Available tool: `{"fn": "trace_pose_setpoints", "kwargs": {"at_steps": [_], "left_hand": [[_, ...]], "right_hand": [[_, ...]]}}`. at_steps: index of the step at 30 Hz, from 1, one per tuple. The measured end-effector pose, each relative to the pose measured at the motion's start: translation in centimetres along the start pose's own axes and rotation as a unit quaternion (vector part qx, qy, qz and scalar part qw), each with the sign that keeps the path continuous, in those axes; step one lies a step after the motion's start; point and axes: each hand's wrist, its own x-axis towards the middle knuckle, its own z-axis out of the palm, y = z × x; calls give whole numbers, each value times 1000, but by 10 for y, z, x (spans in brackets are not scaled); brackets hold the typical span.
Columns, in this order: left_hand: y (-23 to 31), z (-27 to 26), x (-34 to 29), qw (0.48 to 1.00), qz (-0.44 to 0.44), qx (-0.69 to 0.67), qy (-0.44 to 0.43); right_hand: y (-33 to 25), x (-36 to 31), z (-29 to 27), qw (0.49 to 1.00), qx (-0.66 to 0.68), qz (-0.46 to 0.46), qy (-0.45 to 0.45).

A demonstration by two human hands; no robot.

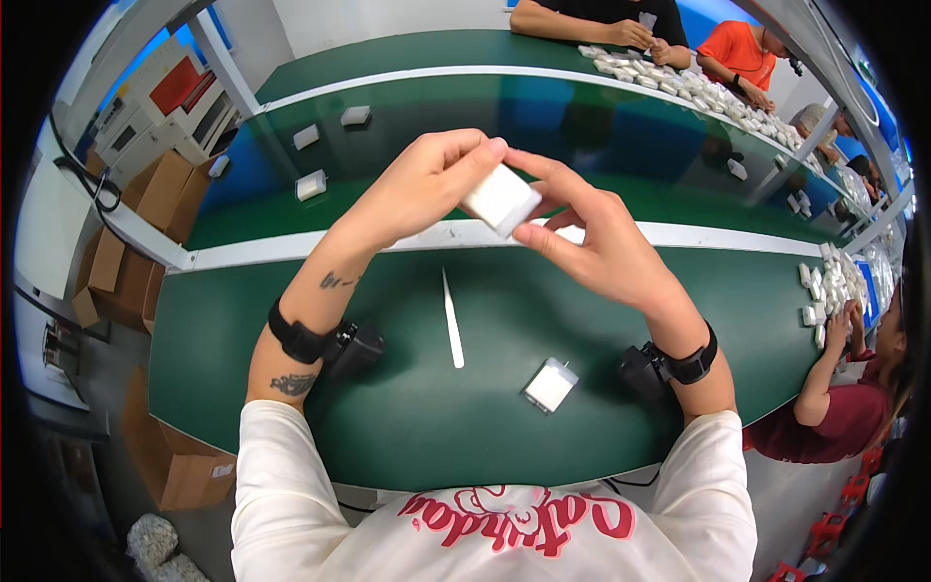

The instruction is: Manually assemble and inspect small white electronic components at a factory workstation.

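Between my two hands a small white box-shaped piece [503,201] with a clear edge is held up above the white rail. My left hand [436,179] grips its upper left side, the thumb lying along it. Fingers and thumb of my right hand [592,228] pinch it from the right. On the green table [388,427] below lie white tweezers [453,325], pointing away from me. Right of them rests a similar white piece [551,385] with a clear cover and a small pin at one corner.
Beyond the white rail [291,249] a dark green belt carries several white pieces [311,184]. Piles of white pieces [718,97] lie at the far right, where other people work. A person in a dark red shirt [834,417] sits at right. Cardboard boxes [189,470] stand at left.
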Motion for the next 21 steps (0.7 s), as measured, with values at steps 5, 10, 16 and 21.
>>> {"fn": "trace_pose_setpoints", "kwargs": {"at_steps": [5,10,16,21], "left_hand": [[11,6,-43,998,-34,-45,21],[11,4,-66,989,146,19,20],[19,15,-73,977,170,115,57],[19,17,-73,962,215,145,85]], "right_hand": [[-17,-10,16,987,153,-5,-46],[-29,-16,18,985,169,-36,-1],[-31,-19,10,992,97,-71,32],[-25,-19,7,988,36,-144,44]]}}
